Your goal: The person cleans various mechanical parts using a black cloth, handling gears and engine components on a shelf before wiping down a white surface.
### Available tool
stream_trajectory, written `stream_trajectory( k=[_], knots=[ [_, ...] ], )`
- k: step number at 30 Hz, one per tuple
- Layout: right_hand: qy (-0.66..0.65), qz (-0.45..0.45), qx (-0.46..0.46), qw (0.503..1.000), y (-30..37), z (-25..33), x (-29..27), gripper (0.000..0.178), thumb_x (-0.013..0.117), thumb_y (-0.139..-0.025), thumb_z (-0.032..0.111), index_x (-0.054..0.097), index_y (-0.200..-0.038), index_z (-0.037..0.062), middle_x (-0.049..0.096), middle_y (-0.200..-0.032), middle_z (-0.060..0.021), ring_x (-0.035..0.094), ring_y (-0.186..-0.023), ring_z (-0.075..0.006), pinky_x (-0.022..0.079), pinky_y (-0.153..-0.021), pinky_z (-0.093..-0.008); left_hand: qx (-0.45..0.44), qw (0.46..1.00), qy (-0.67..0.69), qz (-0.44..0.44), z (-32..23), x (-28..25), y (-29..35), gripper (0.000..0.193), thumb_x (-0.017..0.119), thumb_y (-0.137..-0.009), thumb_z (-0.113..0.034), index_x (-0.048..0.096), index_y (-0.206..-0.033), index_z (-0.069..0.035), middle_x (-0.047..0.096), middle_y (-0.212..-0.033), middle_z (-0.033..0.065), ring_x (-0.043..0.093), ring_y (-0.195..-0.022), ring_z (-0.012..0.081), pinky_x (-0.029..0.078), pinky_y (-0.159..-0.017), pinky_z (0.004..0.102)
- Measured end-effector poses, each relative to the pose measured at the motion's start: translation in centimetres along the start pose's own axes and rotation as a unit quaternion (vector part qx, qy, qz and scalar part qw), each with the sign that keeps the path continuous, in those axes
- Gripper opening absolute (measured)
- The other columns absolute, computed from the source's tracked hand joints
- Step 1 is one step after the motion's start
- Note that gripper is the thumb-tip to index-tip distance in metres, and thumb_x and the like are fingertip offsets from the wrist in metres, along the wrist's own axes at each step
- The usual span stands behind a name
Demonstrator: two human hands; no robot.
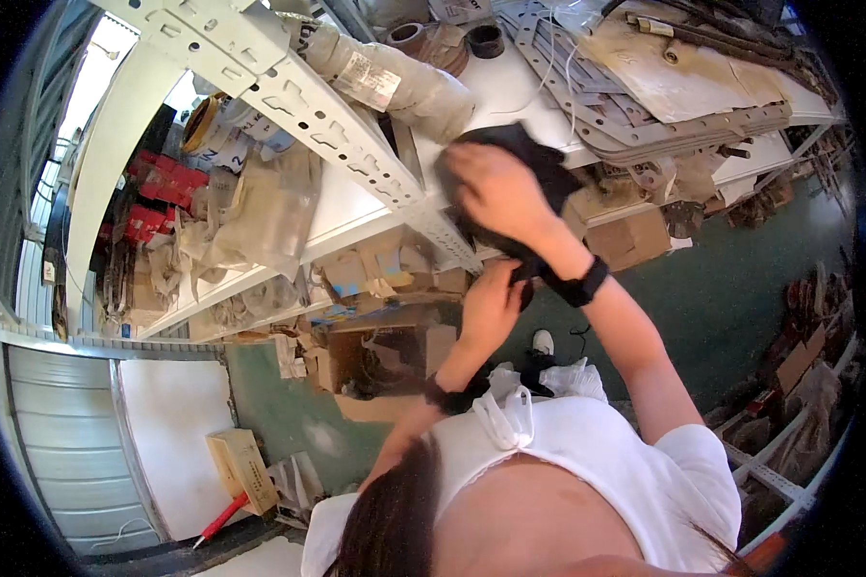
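Head view: black cloth (546, 165) at the shelf (500, 91) edge, beside the post (443, 237). Handling looks under way, both your hands being at the cloth; how much is left, can't tell. Your left hand (494, 306): fingers curled, seemingly grasping its lower end. Your right hand (505, 192): laid over its top, blurred; can't tell whether it grips.
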State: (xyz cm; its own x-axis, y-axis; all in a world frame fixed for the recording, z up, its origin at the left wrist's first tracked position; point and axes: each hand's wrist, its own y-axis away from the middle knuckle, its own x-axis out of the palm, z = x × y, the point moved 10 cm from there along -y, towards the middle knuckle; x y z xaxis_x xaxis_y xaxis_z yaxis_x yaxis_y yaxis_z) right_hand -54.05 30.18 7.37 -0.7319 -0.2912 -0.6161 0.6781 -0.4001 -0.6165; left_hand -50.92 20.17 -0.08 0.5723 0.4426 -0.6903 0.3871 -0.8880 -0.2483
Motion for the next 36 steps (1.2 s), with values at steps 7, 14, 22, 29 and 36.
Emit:
stream_trajectory(
  k=[7, 14, 22, 29, 36],
  knots=[
    [0.012, -0.012, -0.067, 0.998, -0.7, 2.9, 1.5, 0.035, 0.052, -0.066, 0.009, 0.053, -0.099, -0.0028, 0.051, -0.111, -0.0125, 0.047, -0.105, -0.0268, 0.038, -0.089, -0.0349, -0.114, 0.991, -0.011, -0.071, 5.2, -4.8, 3.5, 0.021, 0.053, -0.077, -0.009, 0.050, -0.097, -0.002, 0.055, -0.090, 0.0173, 0.054, -0.081, 0.0348, 0.043, -0.068, 0.0384],
    [0.102, -0.014, 0.014, 0.995, 2.0, -1.0, -3.5, 0.038, 0.051, -0.067, 0.011, 0.052, -0.103, -0.0016, 0.049, -0.114, -0.0142, 0.044, -0.108, -0.0272, 0.034, -0.092, -0.0367, 0.027, 0.999, -0.012, 0.020, 0.6, -0.4, 0.5, 0.024, 0.056, -0.075, -0.010, 0.051, -0.097, -0.002, 0.055, -0.092, 0.0169, 0.053, -0.080, 0.0348, 0.044, -0.069, 0.0380],
    [0.116, 0.136, 0.098, 0.979, -2.9, -6.7, 0.7, 0.059, 0.046, -0.073, 0.028, 0.033, -0.121, -0.0053, 0.029, -0.129, -0.0210, 0.025, -0.123, -0.0313, 0.022, -0.100, -0.0389, 0.032, 0.996, 0.008, -0.082, -1.3, -3.1, -3.6, 0.025, 0.055, -0.079, -0.018, 0.054, -0.099, -0.002, 0.056, -0.092, 0.0175, 0.056, -0.073, 0.0290, 0.044, -0.067, 0.0339],
    [0.119, 0.319, 0.217, 0.915, -7.3, -13.9, 4.6, 0.063, 0.038, -0.078, 0.029, 0.018, -0.130, -0.0004, 0.012, -0.137, -0.0188, 0.011, -0.128, -0.0311, 0.015, -0.102, -0.0386, 0.022, 0.991, -0.021, -0.131, -1.6, -5.4, -8.0, 0.025, 0.050, -0.081, -0.012, 0.049, -0.104, -0.001, 0.054, -0.099, 0.0171, 0.053, -0.088, 0.0329, 0.042, -0.074, 0.0361],
    [0.148, 0.295, 0.167, 0.929, -7.5, -13.3, 4.0, 0.058, 0.033, -0.081, 0.027, 0.018, -0.131, 0.0014, 0.012, -0.137, -0.0191, 0.011, -0.127, -0.0316, 0.015, -0.102, -0.0401, 0.100, 0.978, -0.070, -0.167, -2.1, -6.0, -8.3, 0.023, 0.048, -0.079, -0.006, 0.050, -0.101, -0.003, 0.051, -0.089, 0.0153, 0.051, -0.077, 0.0350, 0.042, -0.064, 0.0385]
  ],
)
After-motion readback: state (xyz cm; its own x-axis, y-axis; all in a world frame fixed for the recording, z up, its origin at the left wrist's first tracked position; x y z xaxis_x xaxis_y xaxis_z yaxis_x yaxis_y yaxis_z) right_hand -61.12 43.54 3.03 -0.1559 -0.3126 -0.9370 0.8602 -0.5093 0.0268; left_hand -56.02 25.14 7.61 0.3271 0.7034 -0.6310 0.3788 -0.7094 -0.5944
